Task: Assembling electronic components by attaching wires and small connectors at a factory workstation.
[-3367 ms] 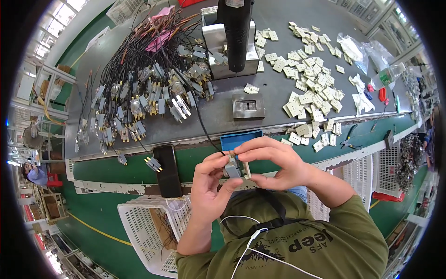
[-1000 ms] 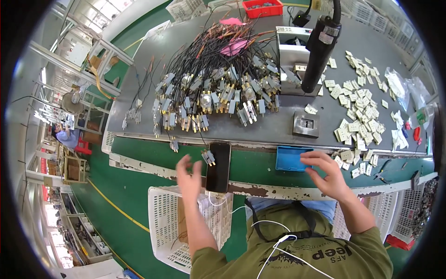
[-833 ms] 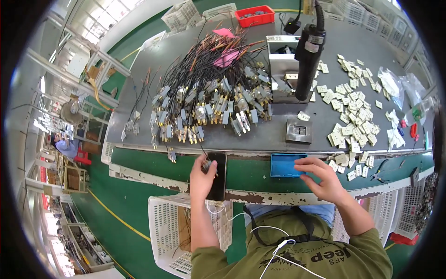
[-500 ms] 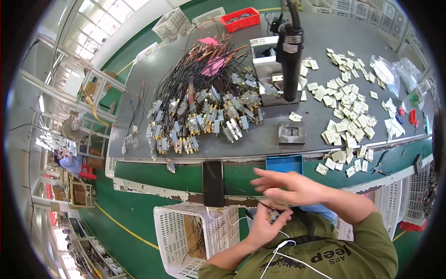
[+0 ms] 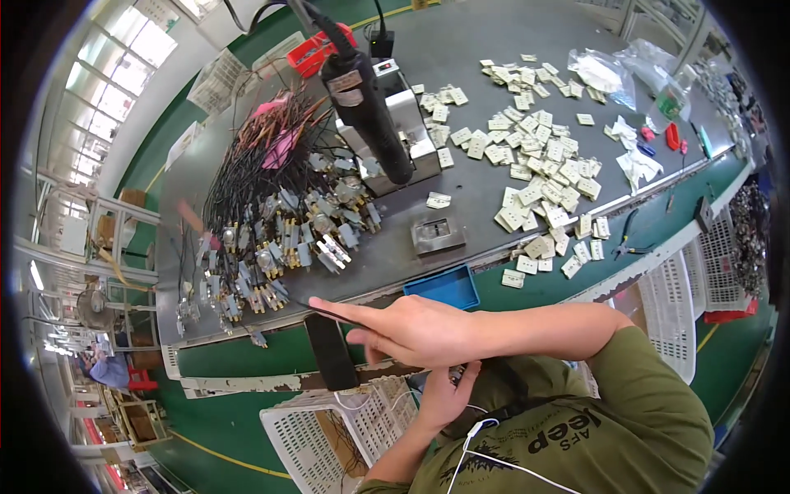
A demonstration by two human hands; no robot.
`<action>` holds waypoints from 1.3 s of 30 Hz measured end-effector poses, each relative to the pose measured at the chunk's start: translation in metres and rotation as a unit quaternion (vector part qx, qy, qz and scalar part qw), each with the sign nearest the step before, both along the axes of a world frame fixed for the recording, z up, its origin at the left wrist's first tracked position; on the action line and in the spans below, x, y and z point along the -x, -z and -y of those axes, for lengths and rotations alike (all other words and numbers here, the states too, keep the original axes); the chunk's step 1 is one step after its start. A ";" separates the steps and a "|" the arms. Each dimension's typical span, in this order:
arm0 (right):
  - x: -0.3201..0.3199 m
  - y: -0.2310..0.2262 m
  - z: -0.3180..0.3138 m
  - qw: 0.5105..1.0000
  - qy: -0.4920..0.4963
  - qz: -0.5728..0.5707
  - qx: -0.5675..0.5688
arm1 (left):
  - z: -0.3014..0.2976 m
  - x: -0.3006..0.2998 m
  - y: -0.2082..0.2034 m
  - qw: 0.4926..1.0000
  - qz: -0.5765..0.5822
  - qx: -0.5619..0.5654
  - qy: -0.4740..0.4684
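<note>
My right hand (image 5: 424, 328) reaches left across my body above the phone. A black cable (image 5: 290, 298) runs along its fingers, seemingly pinched between index finger and thumb; the cable's far end is blurred. Lower down, my left hand (image 5: 444, 399) is closed on a small metal-and-grey socket part (image 5: 454, 375), mostly hidden by my fingers and right wrist. Beyond my right hand lies a heap of socket parts (image 5: 280, 247) with grey blocks and brass pieces on black cables. A black phone (image 5: 331, 354) hangs at the table edge, just below my right fingertips.
White faceplates (image 5: 543, 165) are spread over the right of the table (image 5: 461, 49). A metal block fixture (image 5: 438, 236), a blue tray (image 5: 448, 288) and a machine with a black cylinder (image 5: 366, 115) stand mid-table. Pliers (image 5: 629, 239) lie right. A white crate (image 5: 313, 445) stands below.
My right hand has moved left, drawing the black cable out to that side. My left hand stays low, still closed on the socket part. The whole view has turned and shifted right.
</note>
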State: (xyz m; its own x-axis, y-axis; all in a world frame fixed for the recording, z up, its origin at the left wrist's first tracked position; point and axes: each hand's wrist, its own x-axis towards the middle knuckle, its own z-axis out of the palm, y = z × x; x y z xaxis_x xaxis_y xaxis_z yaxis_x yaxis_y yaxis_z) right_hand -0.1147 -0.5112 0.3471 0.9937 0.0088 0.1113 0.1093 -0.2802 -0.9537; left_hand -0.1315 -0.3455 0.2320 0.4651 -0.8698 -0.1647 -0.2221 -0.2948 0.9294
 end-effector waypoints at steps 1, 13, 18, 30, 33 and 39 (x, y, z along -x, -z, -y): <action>0.000 0.001 0.002 0.999 -0.006 0.010 0.050 | -0.002 0.000 0.004 0.999 -0.033 0.010 -0.008; -0.020 0.107 0.169 0.887 0.272 -0.143 0.346 | -0.017 -0.061 -0.020 0.953 -0.200 0.215 -0.076; -0.026 0.100 0.182 0.911 0.219 -0.210 0.279 | -0.005 -0.070 -0.034 0.954 -0.196 0.204 -0.095; 0.046 0.049 0.021 0.913 0.217 0.211 0.272 | 0.006 -0.079 -0.056 0.961 -0.211 0.179 -0.007; 0.048 0.047 0.014 0.937 0.204 0.196 0.205 | 0.014 -0.073 -0.060 0.964 -0.199 0.174 -0.037; 0.050 0.035 0.029 0.967 0.117 0.158 0.165 | 0.017 -0.078 -0.058 0.970 -0.161 0.181 -0.016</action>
